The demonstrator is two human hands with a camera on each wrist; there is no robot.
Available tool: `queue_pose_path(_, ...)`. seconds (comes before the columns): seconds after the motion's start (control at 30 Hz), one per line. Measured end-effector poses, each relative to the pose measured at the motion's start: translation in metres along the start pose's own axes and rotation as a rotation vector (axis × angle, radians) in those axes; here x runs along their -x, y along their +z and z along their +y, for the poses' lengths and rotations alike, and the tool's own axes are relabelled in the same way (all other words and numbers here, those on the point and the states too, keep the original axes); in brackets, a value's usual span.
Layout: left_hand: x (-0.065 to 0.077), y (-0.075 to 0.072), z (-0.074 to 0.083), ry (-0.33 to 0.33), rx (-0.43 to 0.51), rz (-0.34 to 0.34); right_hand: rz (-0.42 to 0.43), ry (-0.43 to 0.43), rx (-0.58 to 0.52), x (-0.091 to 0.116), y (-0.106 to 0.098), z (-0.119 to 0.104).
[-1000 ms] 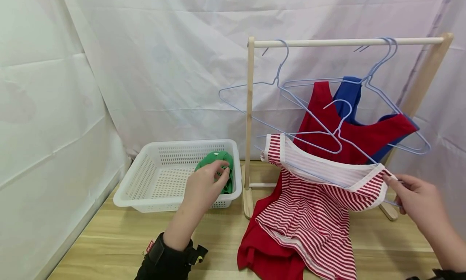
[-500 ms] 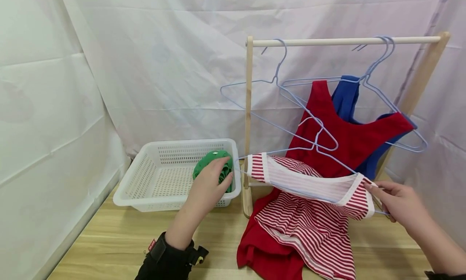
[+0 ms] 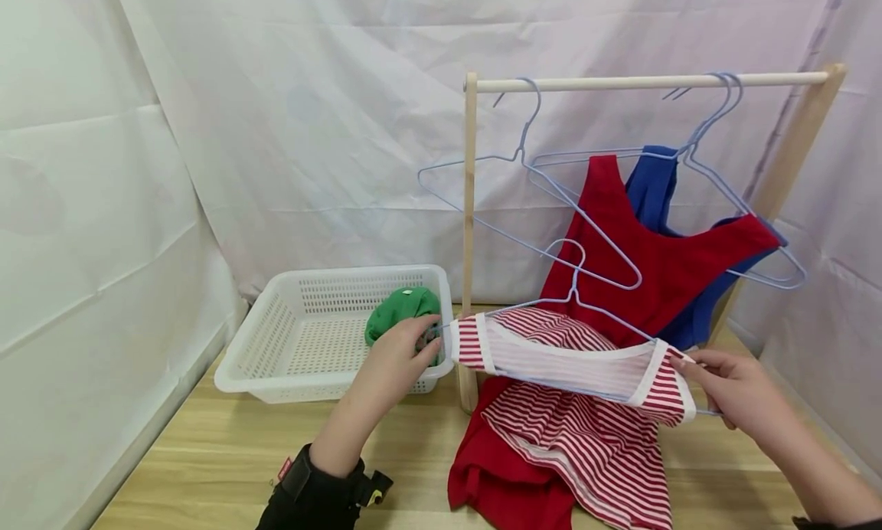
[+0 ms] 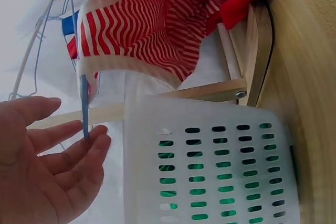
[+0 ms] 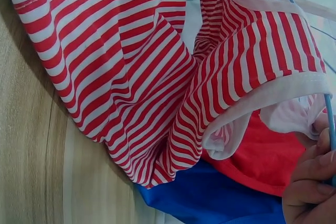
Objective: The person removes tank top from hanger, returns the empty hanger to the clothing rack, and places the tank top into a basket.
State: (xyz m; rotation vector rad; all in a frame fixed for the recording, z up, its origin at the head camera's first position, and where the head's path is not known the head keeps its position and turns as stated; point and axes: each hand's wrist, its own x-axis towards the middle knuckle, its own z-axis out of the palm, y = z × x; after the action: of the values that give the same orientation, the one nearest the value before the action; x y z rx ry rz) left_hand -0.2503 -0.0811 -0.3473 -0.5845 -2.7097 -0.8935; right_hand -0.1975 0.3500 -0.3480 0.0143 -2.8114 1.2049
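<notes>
A light-blue wire hanger (image 3: 574,289) is held above the bench (image 3: 227,453) and in front of the pale wooden rack (image 3: 469,208), inside a red-and-white striped fabric garment (image 3: 586,430) with white trim. Its long axis runs left to right, the right end lower in the head view; its hook stands upward and curls over to the left. The garment's wide neckline faces up toward the head camera, and its body hangs down in front of red cloth.

The right hand (image 3: 740,392) has a narrow grip, thumb and fingers closed round the hanger near its right end, against the striped shoulder edge. The left hand (image 3: 396,354) has a wide grip: the thumb stands apart, and the fingertips touch the hanger's bare left end, which juts past the other shoulder.

That end lies close by the right rim of a white perforated plastic basket (image 3: 303,384) holding crumpled green cloth (image 3: 400,312); I cannot tell how far above the rim it is. The rack's left upright stands close behind the left shoulder. A strip of bench separates basket and red cloth.

On the rack hang a second light-blue wire hanger (image 3: 522,148), a red sleeveless fabric garment (image 3: 661,285) and a blue sleeveless fabric garment (image 3: 651,193).
</notes>
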Motion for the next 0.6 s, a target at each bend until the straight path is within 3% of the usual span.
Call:
queue_pose_path(0.2,0.007,-0.009,0.004,-0.03,-0.079,0.045,-0.048,0.002,0.025,0.002,0.008,-0.001)
queue_pose_path(0.37,0.012,-0.018,0.002,-0.065,-0.128,0.007,-0.101,0.006,0.033,0.0,0.014,-0.006)
queue_pose_path(0.6,0.018,-0.027,-0.007,-0.091,-0.168,-0.039,-0.155,-0.07,0.077,0.0,0.022,-0.018)
